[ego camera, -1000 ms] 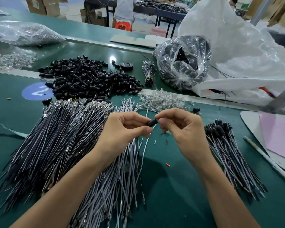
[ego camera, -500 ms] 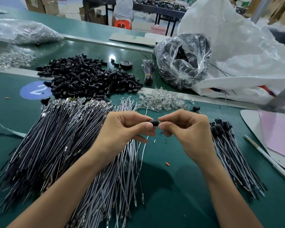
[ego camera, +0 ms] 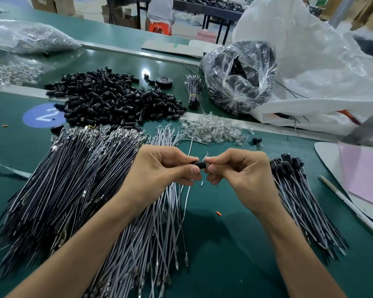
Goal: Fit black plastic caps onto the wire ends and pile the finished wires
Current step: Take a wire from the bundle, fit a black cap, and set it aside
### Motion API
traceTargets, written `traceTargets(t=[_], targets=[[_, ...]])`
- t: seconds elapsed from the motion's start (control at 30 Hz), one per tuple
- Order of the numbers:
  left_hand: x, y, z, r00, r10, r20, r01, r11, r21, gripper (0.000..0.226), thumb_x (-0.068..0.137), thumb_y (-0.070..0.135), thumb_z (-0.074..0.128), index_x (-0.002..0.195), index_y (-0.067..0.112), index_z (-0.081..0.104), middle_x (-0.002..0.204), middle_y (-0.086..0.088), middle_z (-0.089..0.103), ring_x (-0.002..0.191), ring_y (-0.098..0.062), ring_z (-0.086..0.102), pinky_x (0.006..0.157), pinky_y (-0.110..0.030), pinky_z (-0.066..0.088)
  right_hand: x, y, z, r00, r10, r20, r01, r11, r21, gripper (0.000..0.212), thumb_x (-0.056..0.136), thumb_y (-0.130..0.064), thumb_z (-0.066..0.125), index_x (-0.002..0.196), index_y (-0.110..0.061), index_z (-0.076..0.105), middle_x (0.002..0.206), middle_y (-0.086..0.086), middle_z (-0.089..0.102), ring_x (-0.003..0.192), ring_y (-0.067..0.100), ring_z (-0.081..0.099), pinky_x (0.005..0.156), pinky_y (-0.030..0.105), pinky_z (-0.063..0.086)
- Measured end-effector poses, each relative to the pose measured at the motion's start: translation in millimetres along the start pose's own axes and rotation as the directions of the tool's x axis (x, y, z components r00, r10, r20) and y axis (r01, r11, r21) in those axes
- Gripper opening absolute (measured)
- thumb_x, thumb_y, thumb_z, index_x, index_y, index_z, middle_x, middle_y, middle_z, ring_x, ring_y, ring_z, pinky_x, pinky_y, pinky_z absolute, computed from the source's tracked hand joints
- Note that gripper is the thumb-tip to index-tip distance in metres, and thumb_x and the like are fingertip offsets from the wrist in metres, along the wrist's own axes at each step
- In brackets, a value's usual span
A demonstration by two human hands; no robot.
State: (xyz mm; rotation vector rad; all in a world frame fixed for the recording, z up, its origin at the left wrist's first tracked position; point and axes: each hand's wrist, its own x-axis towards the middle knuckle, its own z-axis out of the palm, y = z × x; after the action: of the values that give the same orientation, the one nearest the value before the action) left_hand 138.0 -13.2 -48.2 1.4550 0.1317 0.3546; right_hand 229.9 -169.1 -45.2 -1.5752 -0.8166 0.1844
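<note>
My left hand (ego camera: pixel 159 171) and my right hand (ego camera: pixel 241 173) meet above the green table, fingertips together on one small black cap (ego camera: pixel 199 164). The left thumb and forefinger pinch its left end; the right fingers pinch its right end, where a thin wire end (ego camera: pixel 205 156) pokes up. A big pile of black wires (ego camera: pixel 58 190) and grey wires (ego camera: pixel 155 229) lies under my left forearm. Loose black caps (ego camera: pixel 114 100) are heaped behind them. Capped wires (ego camera: pixel 297 190) are piled to the right of my right hand.
Clear glass bulbs (ego camera: pixel 213 130) lie behind my hands, with one stray cap (ego camera: pixel 256 140) beside them. A clear bag of black parts (ego camera: pixel 239 76) and a large white sack (ego camera: pixel 314 67) stand at the back right. A pink sheet (ego camera: pixel 364 175) and a white stick (ego camera: pixel 351 209) lie at right.
Both hands stayed together on the cap and turned it slightly; the cap now lies level between the fingertips, with the wire end showing above it.
</note>
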Motion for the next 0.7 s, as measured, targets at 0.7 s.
traceTargets(t=[0.7], targets=[[-1, 4, -6, 0.977, -0.013, 0.213, 0.023, 0.999, -0.047, 0.013, 0.061, 0.01, 0.076, 0.074, 0.008, 0.077, 0.071, -0.014, 0.074, 0.061, -0.023, 0.072, 0.055, -0.026, 0.057, 0, -3, -10, 0.929, 0.116, 0.35, -0.241, 0.91, 0.337, 0.007, 0.066, -0.019, 0.078, 0.073, -0.017, 0.077, 0.071, 0.006, 0.073, 0.057, 0.015, 0.068, 0.057, 0.022, 0.053]])
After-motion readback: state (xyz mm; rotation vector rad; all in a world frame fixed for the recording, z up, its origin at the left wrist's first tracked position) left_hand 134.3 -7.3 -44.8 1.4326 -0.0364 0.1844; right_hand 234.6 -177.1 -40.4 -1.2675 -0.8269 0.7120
